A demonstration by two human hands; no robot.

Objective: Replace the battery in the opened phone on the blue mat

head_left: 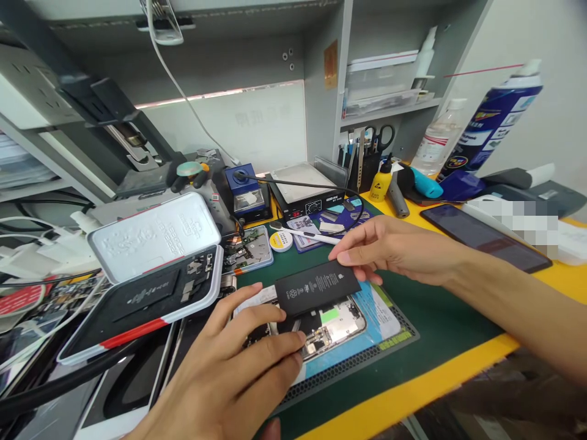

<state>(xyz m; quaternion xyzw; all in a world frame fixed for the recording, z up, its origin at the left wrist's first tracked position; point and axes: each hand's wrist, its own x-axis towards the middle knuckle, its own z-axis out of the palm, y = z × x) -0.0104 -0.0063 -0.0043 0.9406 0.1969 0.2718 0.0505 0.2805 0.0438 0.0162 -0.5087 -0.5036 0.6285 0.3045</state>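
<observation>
- Green work mat (431,318) on yellow-edged bench, blue silicone pad (362,342) on top.
- Open white metal tin (151,275) with parts tray, left of the pad.
- Opened phone chassis (330,330) flat on blue pad, internals exposed.
- Left hand (238,373) pressing down on chassis, fingers flat and spread, gripping nothing.
- Right hand (394,247) pinching far edge of black rectangular battery (316,286) between fingertips; battery tilted, just above chassis.
- Round solder-paste tin (280,241) behind, well apart.
</observation>
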